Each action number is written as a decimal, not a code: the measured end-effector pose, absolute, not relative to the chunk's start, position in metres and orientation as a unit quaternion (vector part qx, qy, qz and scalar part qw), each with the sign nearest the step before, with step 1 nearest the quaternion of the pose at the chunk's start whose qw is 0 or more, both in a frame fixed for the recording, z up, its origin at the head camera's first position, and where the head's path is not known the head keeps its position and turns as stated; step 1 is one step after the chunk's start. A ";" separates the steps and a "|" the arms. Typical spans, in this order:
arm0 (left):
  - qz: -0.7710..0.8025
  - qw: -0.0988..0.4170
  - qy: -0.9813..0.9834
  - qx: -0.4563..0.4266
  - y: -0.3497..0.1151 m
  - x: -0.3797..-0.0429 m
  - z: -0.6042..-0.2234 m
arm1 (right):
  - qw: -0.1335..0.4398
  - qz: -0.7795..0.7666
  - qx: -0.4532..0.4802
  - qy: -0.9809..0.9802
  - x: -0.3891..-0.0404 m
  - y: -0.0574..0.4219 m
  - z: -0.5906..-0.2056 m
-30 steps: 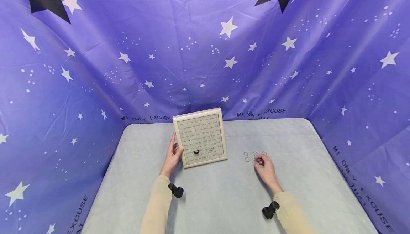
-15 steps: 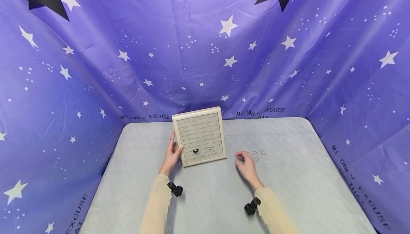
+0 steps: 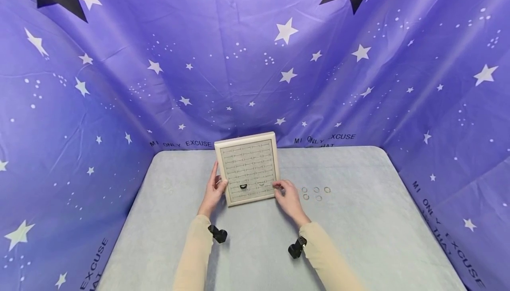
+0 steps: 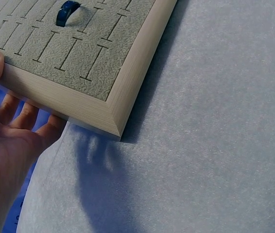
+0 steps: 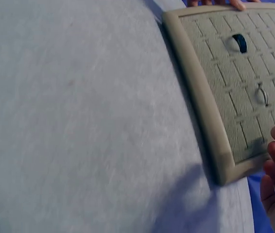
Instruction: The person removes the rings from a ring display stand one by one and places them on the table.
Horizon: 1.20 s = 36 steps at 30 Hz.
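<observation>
A ring display tray (image 3: 249, 167) with a pale wood frame and grey slotted padding stands tilted up on the table. My left hand (image 3: 212, 195) grips its left edge, thumb on the frame and fingers behind, as the left wrist view (image 4: 11, 141) also shows. A dark ring (image 5: 240, 43) and a thin silver ring (image 5: 263, 94) sit in the lower slots. At the tray's lower right edge, my right hand (image 3: 287, 197) has thumb and index finger together, pinching what appears to be a small ring mostly hidden by the fingertips.
Several thin rings (image 3: 316, 189) lie in two loose rows on the grey cloth-covered table (image 3: 259, 246), right of the tray. A purple star-printed curtain (image 3: 239, 60) rises behind the table and along both sides.
My right hand has moved left from the loose rings to the tray's right edge, uncovering the rings beneath it. The left hand and tray have stayed nearly in place.
</observation>
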<state>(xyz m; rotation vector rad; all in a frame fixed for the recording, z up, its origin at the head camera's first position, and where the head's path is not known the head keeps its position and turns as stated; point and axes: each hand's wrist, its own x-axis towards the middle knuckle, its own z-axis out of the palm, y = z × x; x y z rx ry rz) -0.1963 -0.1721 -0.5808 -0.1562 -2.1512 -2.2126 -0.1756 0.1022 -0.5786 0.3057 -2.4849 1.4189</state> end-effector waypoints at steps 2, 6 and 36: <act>-0.716 0.027 -0.696 -0.048 -0.172 -0.196 -0.581 | 0.131 0.487 0.109 -0.856 -0.176 0.098 -0.577; -0.715 0.020 -0.697 -0.043 -0.172 -0.196 -0.582 | 0.124 0.482 0.111 -0.860 -0.175 0.092 -0.576; -0.713 0.002 -0.700 -0.036 -0.169 -0.187 -0.558 | 0.123 0.456 0.082 -0.877 -0.186 0.066 -0.573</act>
